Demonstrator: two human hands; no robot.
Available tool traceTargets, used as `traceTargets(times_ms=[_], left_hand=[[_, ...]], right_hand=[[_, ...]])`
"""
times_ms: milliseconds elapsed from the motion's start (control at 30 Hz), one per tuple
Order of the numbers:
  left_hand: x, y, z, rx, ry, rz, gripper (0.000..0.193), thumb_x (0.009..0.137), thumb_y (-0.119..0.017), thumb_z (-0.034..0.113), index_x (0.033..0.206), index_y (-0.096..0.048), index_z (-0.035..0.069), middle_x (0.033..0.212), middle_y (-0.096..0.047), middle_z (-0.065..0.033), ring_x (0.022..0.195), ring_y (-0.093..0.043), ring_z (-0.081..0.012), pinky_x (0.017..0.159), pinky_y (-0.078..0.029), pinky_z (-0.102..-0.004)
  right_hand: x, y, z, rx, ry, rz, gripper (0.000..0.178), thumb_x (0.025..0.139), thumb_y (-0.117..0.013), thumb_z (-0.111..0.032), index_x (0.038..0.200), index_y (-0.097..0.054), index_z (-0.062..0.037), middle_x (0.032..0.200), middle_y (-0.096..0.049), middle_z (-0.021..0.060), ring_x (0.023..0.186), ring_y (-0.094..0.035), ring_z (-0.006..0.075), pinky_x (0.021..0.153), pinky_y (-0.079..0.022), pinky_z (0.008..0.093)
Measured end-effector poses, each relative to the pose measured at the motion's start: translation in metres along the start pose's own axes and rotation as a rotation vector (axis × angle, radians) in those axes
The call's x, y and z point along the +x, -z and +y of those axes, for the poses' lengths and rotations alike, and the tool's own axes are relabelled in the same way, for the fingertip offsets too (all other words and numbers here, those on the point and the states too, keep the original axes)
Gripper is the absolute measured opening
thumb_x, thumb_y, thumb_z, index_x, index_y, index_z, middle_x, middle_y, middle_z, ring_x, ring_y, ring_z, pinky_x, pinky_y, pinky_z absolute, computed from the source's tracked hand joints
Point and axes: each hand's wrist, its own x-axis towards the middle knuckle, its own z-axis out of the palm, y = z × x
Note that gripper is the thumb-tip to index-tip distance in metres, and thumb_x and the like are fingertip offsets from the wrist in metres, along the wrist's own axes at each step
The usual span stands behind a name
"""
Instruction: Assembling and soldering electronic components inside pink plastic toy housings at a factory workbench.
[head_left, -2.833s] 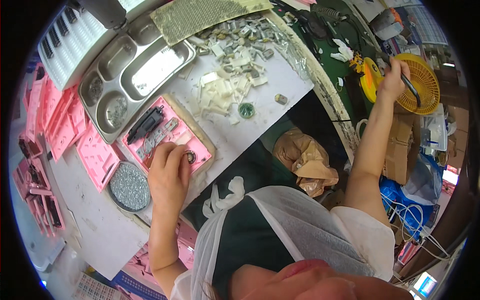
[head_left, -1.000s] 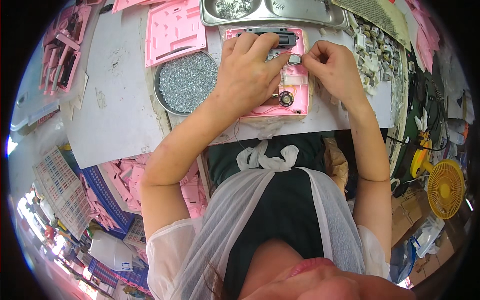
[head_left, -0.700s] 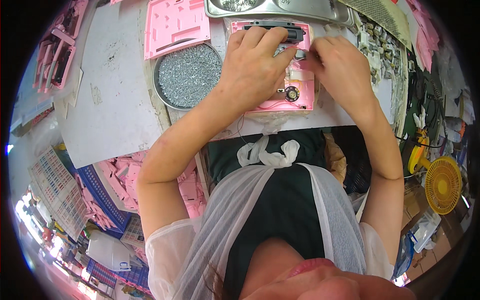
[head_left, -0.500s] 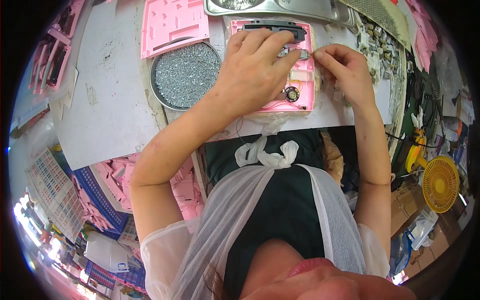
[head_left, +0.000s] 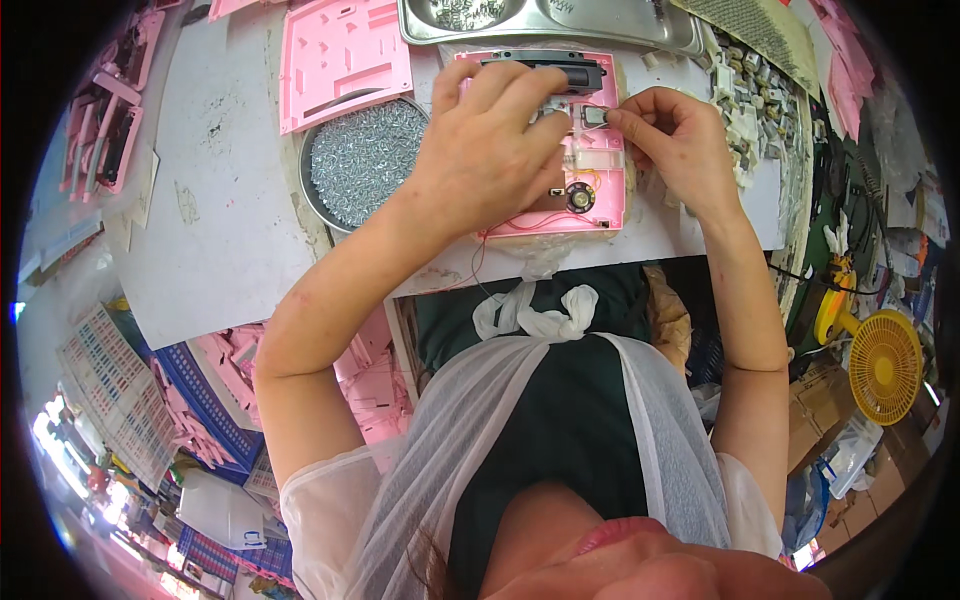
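Observation:
A shallow pink plastic casing [head_left: 613, 180] lies on the table before me. Inside it are a dark grey bar-shaped part [head_left: 584, 76], a small round speaker [head_left: 580, 198] and thin red wires. Over the casing's left half is my left hand [head_left: 490, 150], fingers bent but spread, thumb apart from the index finger; what lies under its palm is hidden. My right hand [head_left: 680, 140] is at the casing's right edge. Its thumb and index finger pinch the end of a small silver motor-like part [head_left: 594, 117] that sits inside.
Left of the casing stands a round metal bowl of small screws [head_left: 365, 160], with a pink plastic panel [head_left: 345, 60] overlapping its far rim. A metal tray [head_left: 560, 25] lies behind. Many small metal parts [head_left: 745, 110] are heaped at right, and a yellow fan [head_left: 885, 365] stands lower right.
My left hand has shifted slightly left and nearer, uncovering more of the casing's middle. My right fingertips have moved left, from the casing's edge onto the end of the silver part.

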Motion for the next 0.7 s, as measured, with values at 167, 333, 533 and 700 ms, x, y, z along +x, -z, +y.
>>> traceTargets(times_ms=[167,333,533,700], left_hand=[[-0.008,0.012,-0.018,-0.033,-0.057,-0.023,0.034,0.077,-0.075,0.017,0.11,-0.069,0.016,0.124,-0.06,-0.006,0.111,-0.056,-0.0278,0.096,-0.041,-0.0441],[-0.011,0.015,-0.021,-0.042,-0.072,0.037,0.035,0.077,-0.075,0.016,0.111,-0.068,0.015,0.116,-0.063,-0.0066,0.101,-0.06,-0.028,0.09,-0.045,-0.0431],[0.005,-0.005,-0.02,-0.053,0.19,0.163,0.022,0.076,-0.074,0.018,0.096,-0.067,0.011,0.098,-0.064,-0.0053,0.093,-0.062,-0.0266,0.083,-0.043,-0.0442],[0.012,-0.005,-0.018,-0.032,0.213,0.106,0.021,0.074,-0.075,0.02,0.093,-0.069,0.012,0.102,-0.063,-0.0038,0.097,-0.06,-0.025,0.085,-0.04,-0.0458]], right_hand=[[-0.001,0.001,0.006,0.009,0.078,0.017,0.019,0.09,-0.075,-0.015,0.095,-0.071,0.0024,0.076,-0.069,0.0025,0.062,-0.057,0.0068,0.055,-0.046,0.0245],[-0.008,-0.008,0.008,-0.167,0.375,0.168,0.017,0.088,-0.075,-0.014,0.099,-0.072,-0.0021,0.083,-0.071,0.0043,0.07,-0.063,0.0107,0.062,-0.05,0.0263],[-0.005,-0.015,0.007,-0.233,0.42,0.196,0.018,0.087,-0.074,-0.015,0.099,-0.07,-0.0019,0.081,-0.071,0.0076,0.065,-0.065,0.0156,0.062,-0.052,0.0281],[0.0,-0.016,0.014,-0.224,0.359,0.197,0.024,0.085,-0.077,-0.023,0.099,-0.071,-0.0033,0.085,-0.073,0.0093,0.068,-0.068,0.0176,0.064,-0.053,0.0308]])
